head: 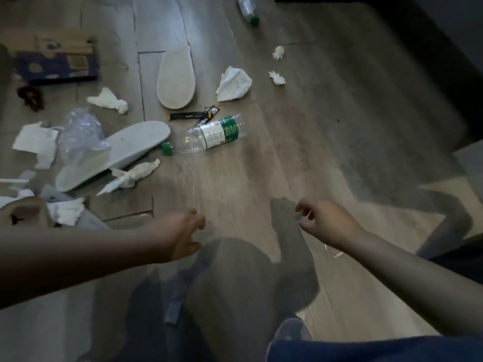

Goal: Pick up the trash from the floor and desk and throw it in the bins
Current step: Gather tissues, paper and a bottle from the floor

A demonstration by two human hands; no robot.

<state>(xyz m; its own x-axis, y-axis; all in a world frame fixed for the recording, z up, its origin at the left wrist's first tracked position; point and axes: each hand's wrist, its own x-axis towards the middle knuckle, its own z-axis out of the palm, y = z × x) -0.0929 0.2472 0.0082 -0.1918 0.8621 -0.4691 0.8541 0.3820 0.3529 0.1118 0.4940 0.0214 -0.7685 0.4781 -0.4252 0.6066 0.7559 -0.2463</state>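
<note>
- Left hand (180, 233) and right hand (326, 223): both empty, fingers loosely curled, held apart above the grey-brown wood-plank floor (261, 165). Neither touches anything.
- Clear plastic bottle with green-and-white label (214, 134): on its side ahead of the left hand, well apart from it, green cap (167, 148) pointing left. Label print too blurred to read.
- Black-and-yellow flat wrapper (192, 116): just beyond the bottle. It carries white lettering, illegible.
- Crumpled white tissue (234, 84): farther ahead, roughly between the two hands' lines. Small white tissue scraps (277, 77) lie to its right, far ahead of the right hand.
- Beige slipper, sole up (176, 79): just left of that tissue.
- Pale grey slipper (115, 152): ahead-left of the left hand, partly covered by crumpled clear plastic film (78, 131).
- Twisted white tissue (133, 175): nearest trash to the left hand, against the grey slipper.
- Second clear bottle (248, 9): far ahead, cut off by the frame edge.
</note>
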